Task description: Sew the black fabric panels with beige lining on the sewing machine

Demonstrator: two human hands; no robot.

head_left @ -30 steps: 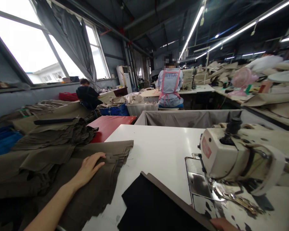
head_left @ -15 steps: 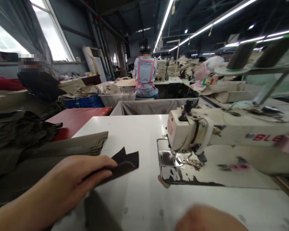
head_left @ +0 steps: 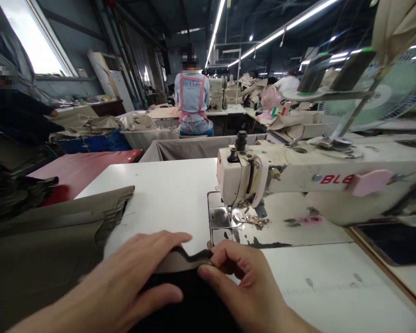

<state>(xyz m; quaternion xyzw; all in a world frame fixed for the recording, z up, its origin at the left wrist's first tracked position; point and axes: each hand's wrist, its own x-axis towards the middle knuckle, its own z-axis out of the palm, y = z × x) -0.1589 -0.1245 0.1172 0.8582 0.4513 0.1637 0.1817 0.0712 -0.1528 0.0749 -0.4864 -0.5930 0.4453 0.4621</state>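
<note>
A dark fabric piece (head_left: 194, 296) with a paler folded strip along its top edge is between my hands, at the near edge of the white sewing table (head_left: 159, 185). My right hand (head_left: 249, 277) pinches the right end of that edge between thumb and fingers. On the left end lies my left hand (head_left: 135, 277), its fingers over the top edge and its thumb in front. Just beyond is the sewing machine (head_left: 242, 180), its presser foot (head_left: 244, 218) and metal plate ahead of my right hand. No fabric shows under the foot.
Stacked olive fabric (head_left: 55, 240) covers the table's left side. Pink thread snips (head_left: 307, 220) lie on the machine bed. Thread cones (head_left: 314, 74) and a fan (head_left: 377, 99) are at right. A person in a pink apron (head_left: 192, 99) sits ahead; another person (head_left: 14, 111) is at left.
My right hand has come up from the bottom edge and taken hold of the fabric. My left hand has moved right and nearer with the piece. The view has turned slightly right.
</note>
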